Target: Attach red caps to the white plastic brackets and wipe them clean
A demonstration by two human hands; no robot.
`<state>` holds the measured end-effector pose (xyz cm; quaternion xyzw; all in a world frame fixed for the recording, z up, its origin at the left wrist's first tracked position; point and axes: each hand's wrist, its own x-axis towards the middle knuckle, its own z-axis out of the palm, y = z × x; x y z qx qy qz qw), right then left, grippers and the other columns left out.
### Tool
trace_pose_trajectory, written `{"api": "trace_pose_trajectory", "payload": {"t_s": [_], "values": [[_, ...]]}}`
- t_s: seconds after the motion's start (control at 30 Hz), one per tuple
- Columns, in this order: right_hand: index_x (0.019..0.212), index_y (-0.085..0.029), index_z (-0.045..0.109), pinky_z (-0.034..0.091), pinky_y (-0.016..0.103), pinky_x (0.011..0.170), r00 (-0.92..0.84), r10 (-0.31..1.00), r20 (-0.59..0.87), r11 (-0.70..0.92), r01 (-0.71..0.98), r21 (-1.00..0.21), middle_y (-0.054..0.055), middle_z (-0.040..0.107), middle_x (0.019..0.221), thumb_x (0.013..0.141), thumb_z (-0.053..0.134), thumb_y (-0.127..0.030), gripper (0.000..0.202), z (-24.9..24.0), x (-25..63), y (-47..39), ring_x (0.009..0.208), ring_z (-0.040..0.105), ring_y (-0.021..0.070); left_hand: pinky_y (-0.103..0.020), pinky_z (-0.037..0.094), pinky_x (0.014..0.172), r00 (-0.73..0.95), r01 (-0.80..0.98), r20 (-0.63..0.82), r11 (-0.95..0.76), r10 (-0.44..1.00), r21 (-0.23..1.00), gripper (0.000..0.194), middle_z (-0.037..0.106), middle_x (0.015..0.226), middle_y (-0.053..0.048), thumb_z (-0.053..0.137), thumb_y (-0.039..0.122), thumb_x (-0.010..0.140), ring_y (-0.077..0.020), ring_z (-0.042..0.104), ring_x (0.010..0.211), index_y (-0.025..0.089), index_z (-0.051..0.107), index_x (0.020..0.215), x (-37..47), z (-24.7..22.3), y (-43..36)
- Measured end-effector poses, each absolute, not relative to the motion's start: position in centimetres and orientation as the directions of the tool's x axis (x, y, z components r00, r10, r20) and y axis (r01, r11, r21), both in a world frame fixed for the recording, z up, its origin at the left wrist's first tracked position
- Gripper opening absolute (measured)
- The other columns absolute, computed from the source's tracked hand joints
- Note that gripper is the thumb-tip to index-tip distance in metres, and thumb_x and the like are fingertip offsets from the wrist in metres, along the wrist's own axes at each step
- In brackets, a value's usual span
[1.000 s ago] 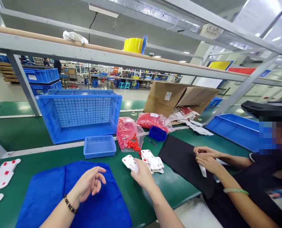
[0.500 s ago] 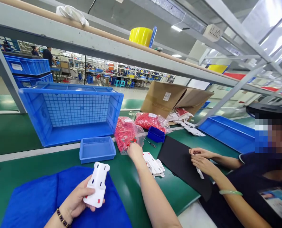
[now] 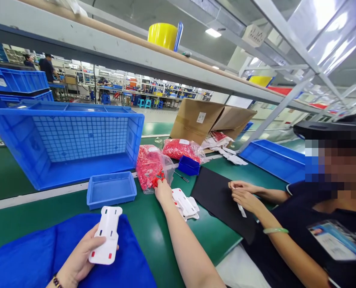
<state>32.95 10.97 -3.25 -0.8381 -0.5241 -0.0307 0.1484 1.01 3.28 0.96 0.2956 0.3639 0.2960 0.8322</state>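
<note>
My left hand point(image 3: 83, 250) grips a white plastic plate point(image 3: 107, 236) above a blue cloth point(image 3: 39, 244), thumb on its face. The plate has several dark slots and two red squares near its lower end. My right hand point(image 3: 163, 191) is closed at the mouth of a clear plastic bag point(image 3: 147, 166) full of small red pieces. Its fingertips pinch some red pieces point(image 3: 158, 179); how many I cannot tell. Just right of that wrist, similar white plates point(image 3: 184, 203) lie in a small pile on the green table.
A shallow blue tray point(image 3: 111, 202) stands before a large tipped blue crate point(image 3: 84, 170). Behind are another bag of red pieces point(image 3: 180, 149), a small dark-blue bin point(image 3: 189, 166) and a cardboard box point(image 3: 192, 120). At right, a co-worker's hands point(image 3: 245, 196) hold a white part over a black sheet point(image 3: 210, 192).
The view has swung slightly, so the scene sits further left. My left thumb has uncovered the plate's second red square. My right hand stays at the bag's mouth.
</note>
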Motion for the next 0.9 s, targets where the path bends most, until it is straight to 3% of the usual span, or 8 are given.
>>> {"api": "trace_pose_trajectory", "payload": {"t_s": [0.13,0.23,0.3,0.4,0.47,0.67,0.9], "values": [[0.093,-0.014,0.054,0.040,0.029,0.075,0.415,0.875,0.251,-0.352,0.899,-0.259,0.012,0.053,0.097,0.081,0.045,-0.018,0.016,-2.6,32.0,10.1,0.087,0.054,0.0200,-0.033,0.053,0.060,0.491,-0.277,-0.464,0.637,0.737,0.719,0.078,0.069,0.090,-0.012,0.070,0.014,0.062,-0.0259,0.066,0.071,0.015,0.032,0.131,0.9,0.6,3.5],[0.089,-0.017,0.056,0.041,0.025,0.077,0.311,0.899,0.309,-0.210,0.924,-0.321,0.006,0.056,0.089,0.081,0.047,-0.019,0.012,-2.4,29.3,8.8,0.086,0.054,0.0167,-0.028,0.051,0.053,0.435,-0.258,-0.495,0.631,0.752,0.731,0.086,0.070,0.089,-0.010,0.072,0.015,0.061,-0.0217,0.065,0.063,0.018,0.028,0.134,0.8,0.2,3.6],[0.091,-0.018,0.057,0.043,0.025,0.076,0.091,0.908,0.409,0.101,0.900,-0.424,0.006,0.059,0.086,0.082,0.046,-0.017,0.015,-2.6,27.0,7.8,0.083,0.055,0.0160,-0.028,0.051,0.052,0.395,-0.255,-0.523,0.637,0.755,0.727,0.092,0.070,0.088,-0.008,0.075,0.016,0.057,-0.0216,0.065,0.062,0.019,0.026,0.135,0.7,0.1,3.7],[0.114,-0.016,0.050,0.046,0.027,0.076,-0.025,0.845,0.534,0.313,0.833,-0.456,0.008,0.060,0.091,0.082,0.041,-0.014,0.033,-2.9,24.2,6.7,0.082,0.056,0.0167,-0.028,0.052,0.051,0.332,-0.254,-0.563,0.646,0.757,0.720,0.101,0.071,0.084,-0.006,0.079,0.015,0.051,-0.0229,0.065,0.062,0.020,0.025,0.136,0.8,0.3,3.9],[0.118,-0.016,0.047,0.047,0.028,0.072,-0.049,0.820,0.571,0.361,0.818,-0.449,0.008,0.060,0.088,0.082,0.039,-0.012,0.037,-2.7,23.4,6.3,0.078,0.056,0.0166,-0.028,0.052,0.050,0.332,-0.246,-0.565,0.647,0.756,0.722,0.102,0.072,0.082,-0.006,0.080,0.014,0.048,-0.0236,0.065,0.061,0.020,0.027,0.135,0.9,0.5,4.0],[0.100,-0.018,0.052,0.047,0.026,0.070,-0.029,0.778,0.628,0.464,0.700,-0.543,0.005,0.061,0.082,0.082,0.038,-0.014,0.023,-1.8,23.5,5.7,0.074,0.057,0.0145,-0.031,0.053,0.055,0.345,-0.246,-0.524,0.614,0.778,0.750,0.098,0.071,0.087,-0.008,0.080,0.017,0.047,-0.0248,0.066,0.064,0.019,0.031,0.132,1.3,0.7,3.9],[0.091,-0.018,0.053,0.046,0.027,0.069,0.007,0.789,0.614,0.495,0.585,-0.643,0.006,0.057,0.082,0.080,0.042,-0.014,0.016,-1.8,23.4,4.9,0.074,0.055,0.0146,-0.032,0.052,0.065,0.329,-0.261,-0.439,0.527,0.836,0.808,0.075,0.069,0.095,-0.008,0.076,0.020,0.053,-0.0237,0.066,0.073,0.020,0.045,0.122,1.9,0.8,3.1]]}}
